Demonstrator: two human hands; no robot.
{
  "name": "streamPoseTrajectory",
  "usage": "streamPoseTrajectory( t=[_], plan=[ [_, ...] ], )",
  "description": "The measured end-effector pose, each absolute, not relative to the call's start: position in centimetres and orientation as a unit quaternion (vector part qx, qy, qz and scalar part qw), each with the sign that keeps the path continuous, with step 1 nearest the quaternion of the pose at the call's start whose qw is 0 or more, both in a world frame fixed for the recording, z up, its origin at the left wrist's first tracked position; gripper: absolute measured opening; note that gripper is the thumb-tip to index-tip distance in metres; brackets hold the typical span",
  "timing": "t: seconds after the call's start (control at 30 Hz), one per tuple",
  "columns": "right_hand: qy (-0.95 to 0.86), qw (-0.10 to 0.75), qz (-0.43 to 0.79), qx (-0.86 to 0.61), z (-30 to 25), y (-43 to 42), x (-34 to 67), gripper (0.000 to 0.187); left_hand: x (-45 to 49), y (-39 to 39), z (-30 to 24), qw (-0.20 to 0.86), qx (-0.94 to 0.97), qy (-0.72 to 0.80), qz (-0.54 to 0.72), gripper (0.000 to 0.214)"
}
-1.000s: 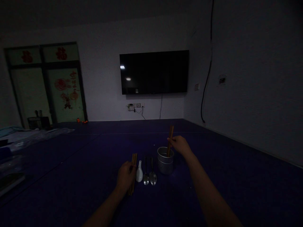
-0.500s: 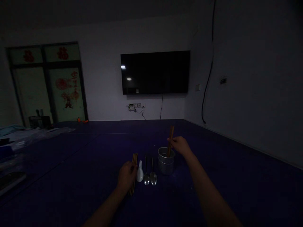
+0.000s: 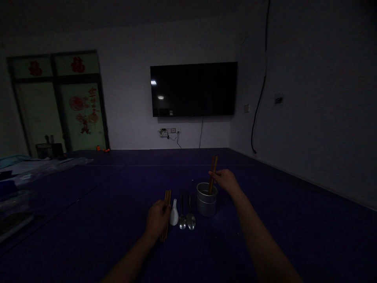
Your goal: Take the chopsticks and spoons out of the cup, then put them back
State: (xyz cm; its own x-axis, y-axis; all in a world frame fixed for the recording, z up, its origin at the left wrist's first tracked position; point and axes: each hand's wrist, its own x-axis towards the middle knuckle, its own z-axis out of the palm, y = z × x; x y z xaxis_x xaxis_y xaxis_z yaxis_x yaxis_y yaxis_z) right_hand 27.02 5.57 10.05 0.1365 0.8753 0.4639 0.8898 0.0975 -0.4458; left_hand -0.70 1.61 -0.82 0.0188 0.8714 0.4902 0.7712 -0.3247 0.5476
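Note:
My right hand point(image 3: 226, 181) pinches wooden chopsticks point(image 3: 214, 167) by their upper part. Their lower ends are down inside a silver metal utensil holder point(image 3: 206, 204), hidden by its wall. My left hand point(image 3: 158, 218) is closed around the middle of several more chopsticks point(image 3: 167, 195) lying on the dark blue surface; its fingertips are partly hidden. Just right of these lies a white soup spoon point(image 3: 174, 216). Beside it are two metal spoons, one smaller point(image 3: 182, 222) and one larger point(image 3: 191, 221), bowls toward me, between my hands.
The dark blue surface point(image 3: 118, 204) stretches to the far wall. Clear plastic packaging point(image 3: 53, 169) and a transparent container point(image 3: 16, 216) lie at the left. Small orange objects point(image 3: 106, 150) sit at the far edge. A television point(image 3: 193, 90) hangs on the wall, and a black cable point(image 3: 259, 102) at the right.
The chopsticks in my right hand have spread slightly apart at the top and shifted a little to the right. My left hand stays on its chopsticks; the spoons have not moved.

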Motion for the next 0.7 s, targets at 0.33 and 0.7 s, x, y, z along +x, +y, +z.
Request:
streamPoseTrajectory(
  t=[0.33,0.7],
  plan=[
    [-0.64,0.349,-0.029,-0.684,10.8,4.8,27.4,0.043,-0.8,1.7,-0.9,0.058,0.709,0.589,0.383,0.027],
    [-0.514,0.563,-0.173,-0.624,15.6,-1.9,22.8,0.056,-2.0,2.5,-0.8,0.036,0.668,0.649,0.364,0.023]
  ],
)
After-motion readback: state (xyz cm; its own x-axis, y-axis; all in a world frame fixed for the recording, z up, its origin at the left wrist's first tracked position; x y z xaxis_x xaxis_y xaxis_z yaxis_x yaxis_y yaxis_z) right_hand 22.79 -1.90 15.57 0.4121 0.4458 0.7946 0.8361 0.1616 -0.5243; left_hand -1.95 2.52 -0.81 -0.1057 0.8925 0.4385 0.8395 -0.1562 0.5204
